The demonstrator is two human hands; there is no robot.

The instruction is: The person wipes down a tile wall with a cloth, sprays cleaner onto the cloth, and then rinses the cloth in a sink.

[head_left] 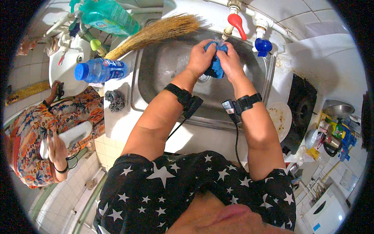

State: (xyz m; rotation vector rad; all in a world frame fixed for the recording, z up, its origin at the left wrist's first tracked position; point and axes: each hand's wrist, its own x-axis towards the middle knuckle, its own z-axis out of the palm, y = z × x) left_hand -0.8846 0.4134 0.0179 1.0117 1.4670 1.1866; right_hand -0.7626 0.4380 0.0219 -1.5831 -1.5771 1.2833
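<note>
Both hands hold a wet blue cloth [215, 65] under the tap with the red lever handle [237, 25], over a stainless steel sink [169, 67]. My left hand [202, 55] grips the cloth's left side, thumb on top. My right hand [230, 60] grips its right side, close beside the left. Water runs from the spout onto the top of the cloth. The cloth's darker lower end hangs above the drain. Part of the cloth is hidden by my fingers.
A straw broom [157, 32] lies across the sink's back left corner. Left of the sink are a blue-capped plastic bottle [100, 70], a green bottle [109, 19] and a dark scourer [114, 101]. Right are a stained plate [279, 121] and a black stove [301, 108]. Another person stands far left.
</note>
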